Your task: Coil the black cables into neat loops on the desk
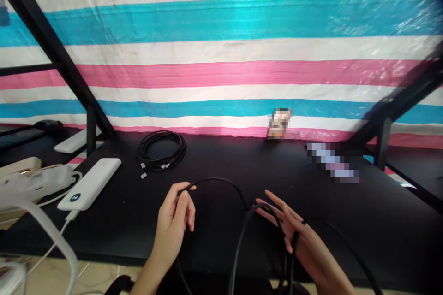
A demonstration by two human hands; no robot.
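My left hand (176,214) pinches a black cable (221,180) between thumb and fingers, just above the black table (221,156). The cable arcs to the right and loops over my right hand (294,235), whose fingers are spread flat with loops of the cable hanging around the palm. More cable loops drop below the table's front edge.
A coiled black cable (161,150) lies at the back left. A white power bank (90,183) with a white lead sits at the left edge, next to a white power strip (34,179). Black frame posts (91,131) stand at both sides; a striped sheet hangs behind.
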